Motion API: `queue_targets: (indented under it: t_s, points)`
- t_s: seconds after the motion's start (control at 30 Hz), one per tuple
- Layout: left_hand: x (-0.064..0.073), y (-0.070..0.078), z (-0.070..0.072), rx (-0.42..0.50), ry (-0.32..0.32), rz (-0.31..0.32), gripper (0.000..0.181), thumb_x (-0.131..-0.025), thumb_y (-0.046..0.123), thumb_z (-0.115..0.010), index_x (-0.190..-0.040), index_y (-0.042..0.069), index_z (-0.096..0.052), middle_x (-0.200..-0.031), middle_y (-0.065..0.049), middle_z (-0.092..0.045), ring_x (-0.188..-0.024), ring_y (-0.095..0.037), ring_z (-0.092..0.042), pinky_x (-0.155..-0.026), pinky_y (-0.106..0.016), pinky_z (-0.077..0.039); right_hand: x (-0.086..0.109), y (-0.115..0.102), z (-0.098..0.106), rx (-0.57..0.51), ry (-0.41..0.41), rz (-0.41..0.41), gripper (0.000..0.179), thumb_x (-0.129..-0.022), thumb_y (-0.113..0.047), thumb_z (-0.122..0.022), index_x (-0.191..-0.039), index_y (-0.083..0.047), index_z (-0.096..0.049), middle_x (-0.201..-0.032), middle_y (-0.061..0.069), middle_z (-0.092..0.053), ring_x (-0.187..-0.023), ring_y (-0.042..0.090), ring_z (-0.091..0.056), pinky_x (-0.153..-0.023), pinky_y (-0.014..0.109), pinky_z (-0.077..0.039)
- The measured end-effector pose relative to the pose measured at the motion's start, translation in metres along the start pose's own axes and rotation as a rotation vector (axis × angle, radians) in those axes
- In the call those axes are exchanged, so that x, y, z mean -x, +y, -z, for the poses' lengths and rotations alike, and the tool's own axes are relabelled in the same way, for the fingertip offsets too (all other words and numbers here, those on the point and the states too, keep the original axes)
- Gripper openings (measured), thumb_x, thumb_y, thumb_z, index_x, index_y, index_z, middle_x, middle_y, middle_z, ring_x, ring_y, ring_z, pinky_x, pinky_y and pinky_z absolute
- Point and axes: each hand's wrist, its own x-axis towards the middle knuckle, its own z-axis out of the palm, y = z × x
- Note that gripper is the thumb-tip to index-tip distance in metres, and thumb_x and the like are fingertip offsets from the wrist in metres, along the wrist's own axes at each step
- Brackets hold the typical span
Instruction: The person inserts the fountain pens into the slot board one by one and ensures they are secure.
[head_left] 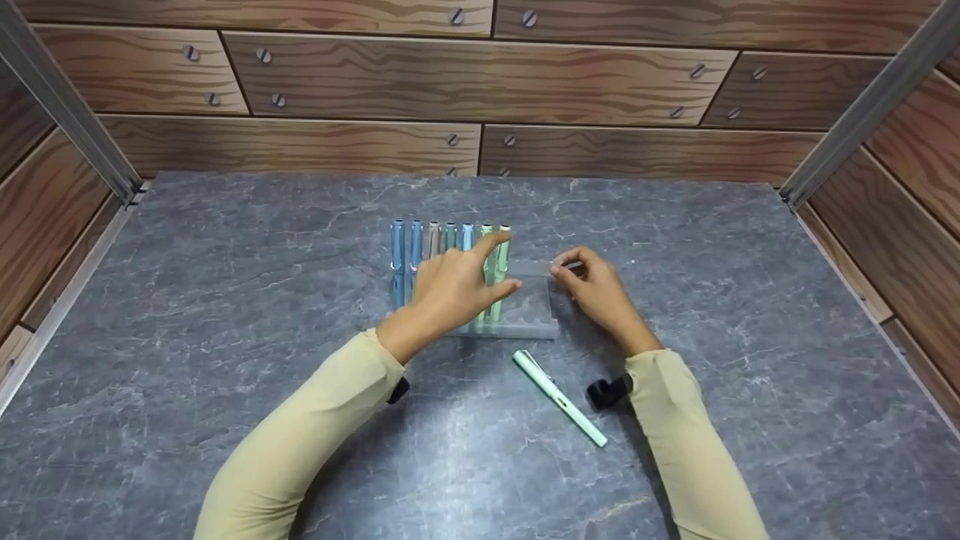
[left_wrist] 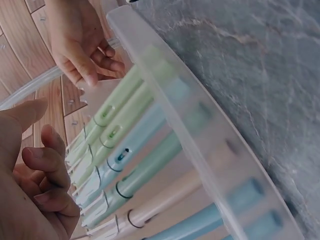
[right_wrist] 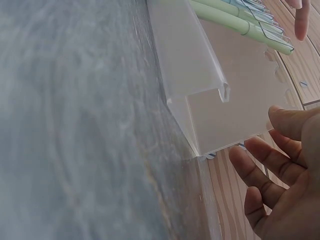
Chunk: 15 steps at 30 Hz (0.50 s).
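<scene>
A clear plastic pen stand (head_left: 531, 304) holds several fountain pens side by side, running from blue (head_left: 397, 259) on the left through grey-pink and dark green to light green (head_left: 504, 255). My left hand (head_left: 454, 281) is over the row, thumb and index finger spread around the light green pens, nothing gripped. In the left wrist view its other fingers curl loosely beside the caps. At the stand's right back corner, my right hand (head_left: 600, 292) pinches the edge of the sheet between thumb and fingers. The stand's right end holds no pen in the right wrist view.
A mint green pen (head_left: 559, 397) lies slantwise on the grey marbled table (head_left: 225, 315), in front of the stand and near the right wrist's black camera (head_left: 607, 392). Wood-patterned walls (head_left: 480, 79) rise behind and at both sides, with metal posts (head_left: 862, 101) in the corners.
</scene>
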Motion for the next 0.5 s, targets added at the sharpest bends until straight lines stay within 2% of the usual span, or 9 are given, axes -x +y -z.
queue_targets:
  t_s: [0.23,0.5]
  points:
    - [0.009,0.006,-0.006,0.005,-0.004,-0.054,0.065,-0.083,0.058,-0.066,-0.138,0.026,-0.050,-0.050,0.008,-0.035,-0.044,-0.007,-0.029,-0.039,-0.022,-0.021,0.000,0.000,0.000,0.015,-0.009,-0.011,0.018,-0.095,-0.017,-0.061,-0.105,-0.001,-0.060,-0.107,0.015,-0.065,-0.077,0.006,-0.057,-0.064,0.019,-0.047]
    - [0.020,0.020,-0.011,0.008,-0.061,-0.116,0.067,-0.081,0.059,-0.067,-0.136,0.025,-0.052,-0.057,0.006,-0.056,-0.044,-0.008,-0.042,-0.038,-0.022,-0.028,0.000,0.000,0.001,0.013,-0.003,-0.010,0.018,-0.095,-0.017,-0.061,-0.104,-0.001,-0.060,-0.105,0.014,-0.065,-0.077,0.006,-0.057,-0.064,0.019,-0.047]
